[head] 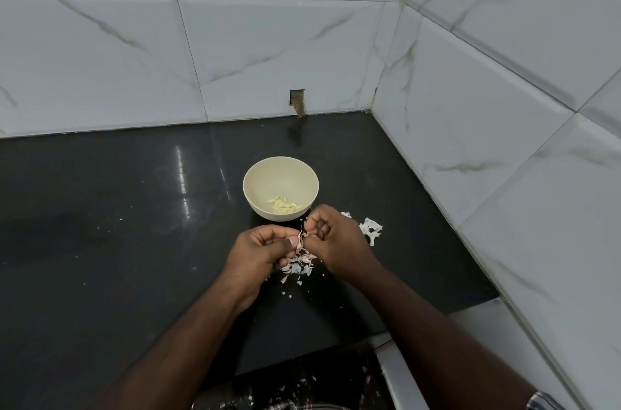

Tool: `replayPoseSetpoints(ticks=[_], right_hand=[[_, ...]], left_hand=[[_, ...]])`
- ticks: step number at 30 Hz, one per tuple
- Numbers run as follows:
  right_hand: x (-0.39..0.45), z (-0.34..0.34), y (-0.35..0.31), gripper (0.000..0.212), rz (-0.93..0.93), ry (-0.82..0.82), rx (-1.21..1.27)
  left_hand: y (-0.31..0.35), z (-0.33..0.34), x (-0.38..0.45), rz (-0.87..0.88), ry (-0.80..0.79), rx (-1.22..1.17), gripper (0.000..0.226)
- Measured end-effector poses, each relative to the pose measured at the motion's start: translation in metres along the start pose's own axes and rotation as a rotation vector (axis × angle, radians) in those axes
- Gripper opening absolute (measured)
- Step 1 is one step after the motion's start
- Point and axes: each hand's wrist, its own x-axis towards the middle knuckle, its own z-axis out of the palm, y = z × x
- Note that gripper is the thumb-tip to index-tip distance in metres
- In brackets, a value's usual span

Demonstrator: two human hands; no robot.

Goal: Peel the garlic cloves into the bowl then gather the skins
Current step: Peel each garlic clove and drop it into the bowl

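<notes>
A cream bowl point(280, 174) stands on the black counter with several peeled garlic cloves point(284, 205) at its bottom. Just in front of it, my left hand point(260, 250) and my right hand point(331, 238) meet over the counter, both with curled fingers pinching one garlic clove point(302, 236) whose papery skin is partly pulled away. Under the hands lies a small heap of pinkish-white skins point(299, 267). A bigger clump of white skin point(369, 229) lies to the right of my right hand.
The glossy black counter point(117, 225) ends at tiled walls behind and on the right. A small hole in the tile point(297, 100) sits behind the bowl. Skin flakes lie scattered near the front edge point(295, 386), beside a grey ledge point(400, 372).
</notes>
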Motion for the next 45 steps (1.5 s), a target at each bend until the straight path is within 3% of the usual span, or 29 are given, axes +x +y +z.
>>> replayPoseSetpoints(ticks=[4, 9, 13, 17, 23, 30, 36, 40, 45], right_hand=[[0.006, -0.011, 0.007, 0.022, 0.008, 0.051, -0.077], [0.009, -0.02, 0.011, 0.019, -0.044, -0.021, -0.173], [0.006, -0.015, 0.009, 0.034, -0.067, -0.142, -0.057], [0.002, -0.007, 0.005, 0.013, -0.027, -0.12, -0.093], [0.003, -0.004, 0.008, 0.023, 0.031, -0.118, -0.135], [0.001, -0.001, 0.001, 0.007, 0.085, -0.125, 0.076], [-0.001, 0.005, 0.003, 0.022, 0.066, -0.074, -0.028], [-0.003, 0.007, -0.001, 0.009, 0.159, -0.093, 0.139], [-0.003, 0.004, -0.007, 0.011, 0.334, -0.154, 0.383]], left_hand=[[0.0, -0.005, 0.0, -0.069, -0.008, -0.044, 0.011], [0.001, -0.006, 0.0, -0.12, -0.023, -0.063, 0.013], [0.003, -0.005, 0.001, -0.145, -0.037, -0.07, 0.016], [0.003, -0.004, 0.001, -0.147, -0.04, -0.07, 0.013], [0.001, -0.007, 0.0, -0.037, -0.064, -0.003, 0.012], [0.0, -0.006, 0.002, -0.043, -0.02, -0.109, 0.013], [-0.001, -0.005, 0.003, 0.046, 0.008, 0.008, 0.01], [-0.001, -0.005, 0.002, 0.139, 0.003, 0.079, 0.01], [-0.001, -0.003, -0.001, 0.24, -0.014, 0.183, 0.019]])
